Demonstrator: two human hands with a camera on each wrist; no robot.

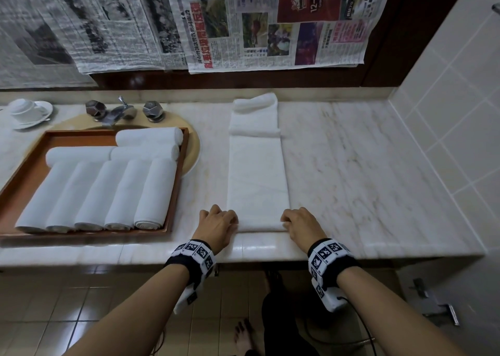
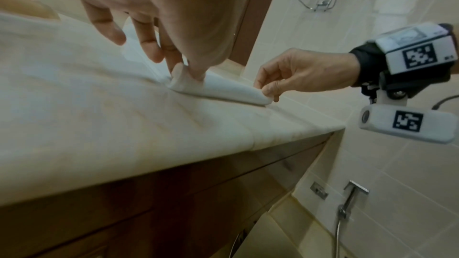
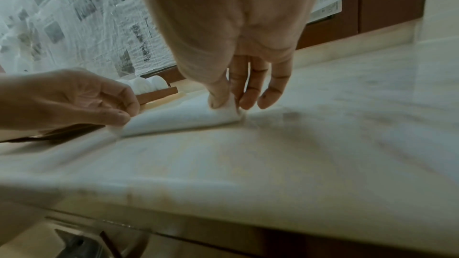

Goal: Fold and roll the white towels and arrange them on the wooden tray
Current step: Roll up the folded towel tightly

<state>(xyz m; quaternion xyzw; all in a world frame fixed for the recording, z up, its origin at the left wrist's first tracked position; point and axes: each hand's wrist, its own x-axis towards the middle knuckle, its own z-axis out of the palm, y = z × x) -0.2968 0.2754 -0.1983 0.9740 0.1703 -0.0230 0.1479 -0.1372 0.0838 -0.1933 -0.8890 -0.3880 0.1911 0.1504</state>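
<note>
A long folded white towel point(image 1: 258, 177) lies lengthwise on the marble counter, its far end bunched near the back wall. Its near edge point(image 2: 213, 87) is curled over into a small first turn. My left hand point(image 1: 220, 221) pinches the left corner of that turn, thumb against fingers point(image 2: 181, 66). My right hand point(image 1: 299, 224) pinches the right corner point(image 3: 223, 103). The wooden tray point(image 1: 35, 166) sits to the left over the sink and holds several rolled white towels point(image 1: 151, 193) in rows.
A chrome faucet point(image 1: 119, 112) with two knobs stands behind the tray. A white cup on a saucer point(image 1: 27, 111) sits at the far left. Newspaper point(image 1: 189, 23) covers the wall behind. A tiled wall point(image 1: 460, 112) bounds the counter's right end.
</note>
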